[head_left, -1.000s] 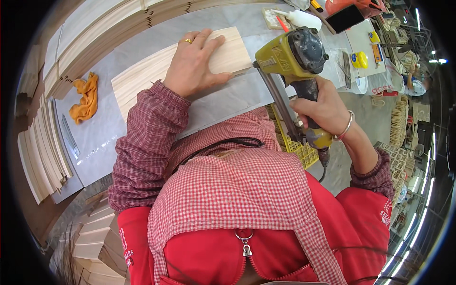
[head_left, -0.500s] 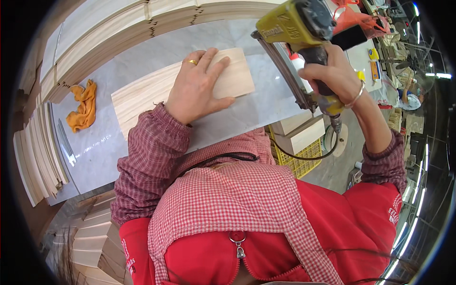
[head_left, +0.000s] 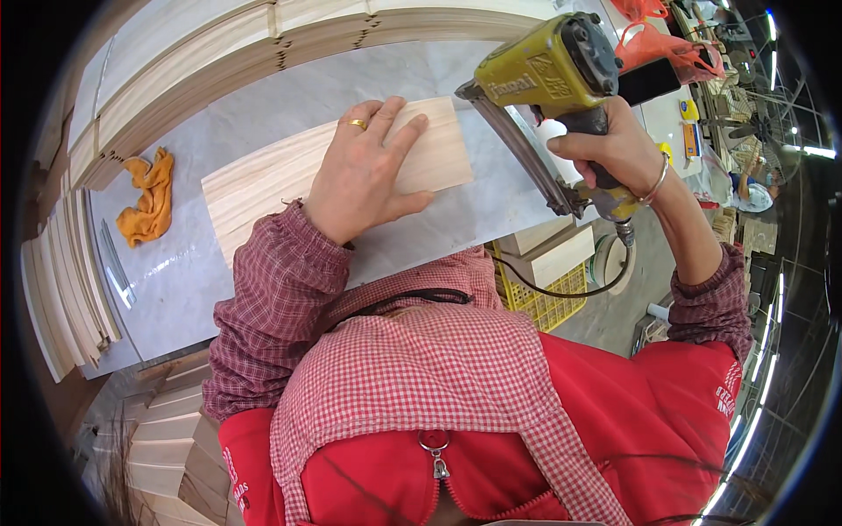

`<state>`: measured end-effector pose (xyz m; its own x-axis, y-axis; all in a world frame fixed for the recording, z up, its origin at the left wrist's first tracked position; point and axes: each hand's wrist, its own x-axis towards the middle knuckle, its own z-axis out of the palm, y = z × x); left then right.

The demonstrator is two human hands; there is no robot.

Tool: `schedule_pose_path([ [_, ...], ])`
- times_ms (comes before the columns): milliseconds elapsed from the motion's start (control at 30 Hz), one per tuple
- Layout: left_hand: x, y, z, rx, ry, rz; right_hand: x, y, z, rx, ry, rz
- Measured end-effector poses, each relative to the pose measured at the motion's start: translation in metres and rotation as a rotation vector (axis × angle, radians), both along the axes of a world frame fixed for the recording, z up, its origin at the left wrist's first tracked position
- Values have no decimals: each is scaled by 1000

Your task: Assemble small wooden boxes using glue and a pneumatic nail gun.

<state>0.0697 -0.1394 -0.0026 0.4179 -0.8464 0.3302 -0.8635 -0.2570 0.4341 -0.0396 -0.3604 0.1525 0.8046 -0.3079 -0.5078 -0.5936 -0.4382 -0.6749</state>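
Observation:
A pale wooden board [head_left: 272,171] lies flat on the grey marbled tabletop [head_left: 412,223]. My left hand [head_left: 367,171] rests on top of it, fingers stretched out and thumb spread toward the near edge. To the right, my right hand [head_left: 614,145] is wrapped round the handle of a yellow-green pneumatic nail gun [head_left: 548,74]. The gun is held up beside the board's right end, apart from it, with its long magazine slanting down toward me. A dark air hose [head_left: 561,291] hangs from the base of its handle.
Stacked wooden boards [head_left: 193,92] line the table's far side, with more slats [head_left: 66,280] at the left edge. An orange cloth [head_left: 149,197] lies at the left. Below the table's right edge stands a yellow crate [head_left: 553,302] with wood pieces. A red plastic bag [head_left: 667,53] sits far right.
The nail gun in my right hand has tilted slightly and shifted a little lower in view. My left hand stays on the board.

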Motion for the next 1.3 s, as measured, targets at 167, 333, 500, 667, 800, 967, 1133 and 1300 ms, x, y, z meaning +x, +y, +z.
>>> schedule_pose_path([
  [167,0,0,0,34,15,6,-3,-1,-1,9,-8,6],
  [333,-1,0,1,27,22,9,-2,-3,-7,5,-17,33],
  [500,-2,0,0,-10,0,13,-1,-3,-8,-2,-11,43],
  [667,-1,1,0,-21,-3,6,0,-5,-10,-36,0,57],
  [800,-1,0,-1,-21,-5,4,-3,-4,-10,-56,3,66],
  [967,-1,0,-1,-22,2,3,-16,4,-3,1,8,1],
  [1133,2,0,-2,-44,14,0,-26,9,1,18,74,-61],
  [1300,5,-1,-3,-33,17,5,-24,8,-2,-7,117,-67],
])
